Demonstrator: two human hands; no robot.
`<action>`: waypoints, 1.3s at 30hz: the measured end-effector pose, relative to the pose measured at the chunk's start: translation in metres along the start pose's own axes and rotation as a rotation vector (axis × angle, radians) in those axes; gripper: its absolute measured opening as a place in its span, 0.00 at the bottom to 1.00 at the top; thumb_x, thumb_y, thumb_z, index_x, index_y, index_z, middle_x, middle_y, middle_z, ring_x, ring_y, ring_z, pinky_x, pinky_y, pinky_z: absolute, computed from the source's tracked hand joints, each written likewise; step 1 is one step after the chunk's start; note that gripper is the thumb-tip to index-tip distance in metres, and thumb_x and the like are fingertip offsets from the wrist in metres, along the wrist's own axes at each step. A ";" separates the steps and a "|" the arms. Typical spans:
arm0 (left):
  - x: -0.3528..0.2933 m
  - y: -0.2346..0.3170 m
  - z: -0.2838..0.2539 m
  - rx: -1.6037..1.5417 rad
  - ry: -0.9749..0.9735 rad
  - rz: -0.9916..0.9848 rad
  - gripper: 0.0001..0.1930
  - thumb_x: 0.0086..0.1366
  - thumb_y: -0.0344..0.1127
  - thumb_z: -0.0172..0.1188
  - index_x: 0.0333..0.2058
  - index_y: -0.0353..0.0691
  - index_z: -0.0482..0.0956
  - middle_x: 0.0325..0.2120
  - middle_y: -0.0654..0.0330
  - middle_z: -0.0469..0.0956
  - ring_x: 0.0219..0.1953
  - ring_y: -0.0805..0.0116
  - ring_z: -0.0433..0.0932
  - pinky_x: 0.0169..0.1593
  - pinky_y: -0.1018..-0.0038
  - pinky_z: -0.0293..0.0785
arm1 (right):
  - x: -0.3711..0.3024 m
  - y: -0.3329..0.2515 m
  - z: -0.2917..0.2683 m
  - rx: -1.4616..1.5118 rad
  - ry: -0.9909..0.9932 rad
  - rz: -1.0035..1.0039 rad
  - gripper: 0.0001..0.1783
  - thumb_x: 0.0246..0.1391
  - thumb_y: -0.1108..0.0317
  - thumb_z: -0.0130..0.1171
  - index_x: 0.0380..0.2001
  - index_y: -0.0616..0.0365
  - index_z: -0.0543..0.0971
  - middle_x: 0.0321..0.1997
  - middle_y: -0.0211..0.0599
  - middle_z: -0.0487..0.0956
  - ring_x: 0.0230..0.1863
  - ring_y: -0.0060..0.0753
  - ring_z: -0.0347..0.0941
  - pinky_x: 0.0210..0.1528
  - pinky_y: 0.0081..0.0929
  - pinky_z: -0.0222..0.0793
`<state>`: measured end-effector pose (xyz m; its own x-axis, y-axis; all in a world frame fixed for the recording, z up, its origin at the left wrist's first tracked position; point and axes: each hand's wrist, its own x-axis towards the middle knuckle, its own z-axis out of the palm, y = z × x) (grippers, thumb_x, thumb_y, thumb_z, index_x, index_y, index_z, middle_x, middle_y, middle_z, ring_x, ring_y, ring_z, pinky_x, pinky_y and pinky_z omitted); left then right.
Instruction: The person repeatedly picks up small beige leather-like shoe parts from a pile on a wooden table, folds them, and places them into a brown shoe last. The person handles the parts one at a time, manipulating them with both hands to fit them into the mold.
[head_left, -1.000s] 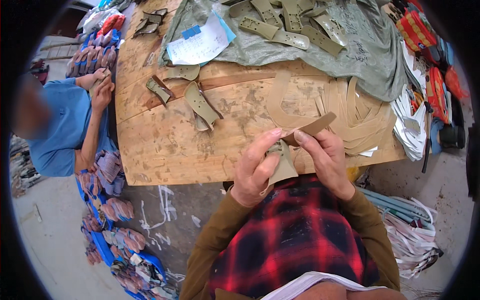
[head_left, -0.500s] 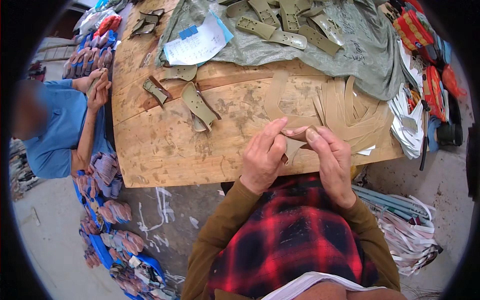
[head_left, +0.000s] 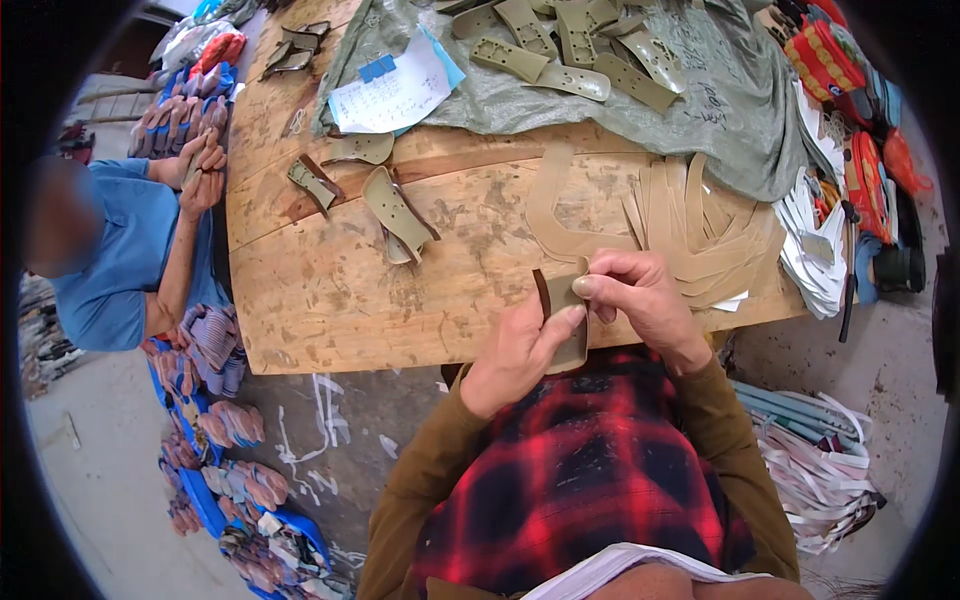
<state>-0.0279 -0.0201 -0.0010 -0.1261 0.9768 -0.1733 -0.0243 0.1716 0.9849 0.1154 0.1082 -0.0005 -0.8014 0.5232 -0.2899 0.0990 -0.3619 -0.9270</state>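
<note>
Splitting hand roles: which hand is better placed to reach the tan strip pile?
Probably the right hand: it is nearer the tan strips, while the left hand sits farther left. Both are on the olive piece.

Left hand point(head_left: 520, 350) and right hand point(head_left: 642, 300) curled, thumbs point(head_left: 603, 289) close together, at the near edge of the wooden table point(head_left: 480, 250); forearms point(head_left: 432, 460) angled inward.

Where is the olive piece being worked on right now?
In the head view, just right of centre, the olive piece is held between the left hand and the right hand, at the near edge of the wooden table.
</note>
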 end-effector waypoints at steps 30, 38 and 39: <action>0.020 -0.043 -0.014 -0.367 0.271 -0.196 0.16 0.72 0.41 0.52 0.50 0.37 0.75 0.34 0.60 0.79 0.29 0.79 0.77 0.31 0.83 0.73 | 0.035 -0.010 -0.019 -0.931 0.060 -0.516 0.07 0.50 0.72 0.63 0.29 0.58 0.74 0.27 0.37 0.73 0.32 0.41 0.70 0.39 0.35 0.63; 0.045 -0.034 -0.002 -0.224 0.287 -0.149 0.09 0.64 0.37 0.64 0.36 0.38 0.80 0.23 0.67 0.77 0.23 0.78 0.73 0.27 0.81 0.67 | 0.031 -0.026 -0.040 -0.963 -0.138 -0.492 0.05 0.52 0.72 0.61 0.32 0.60 0.77 0.30 0.37 0.76 0.35 0.41 0.73 0.38 0.34 0.64; 0.041 -0.034 -0.003 -0.143 0.305 -0.114 0.08 0.63 0.36 0.64 0.35 0.37 0.81 0.24 0.67 0.77 0.23 0.76 0.73 0.27 0.79 0.67 | 0.032 -0.026 -0.040 -0.972 -0.153 -0.488 0.06 0.53 0.71 0.60 0.34 0.59 0.77 0.31 0.37 0.77 0.36 0.42 0.73 0.39 0.35 0.65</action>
<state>-0.0356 0.0134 -0.0414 -0.4042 0.8656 -0.2956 -0.1912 0.2361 0.9527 0.1111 0.1655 0.0052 -0.9387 0.3193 0.1299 0.1199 0.6557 -0.7454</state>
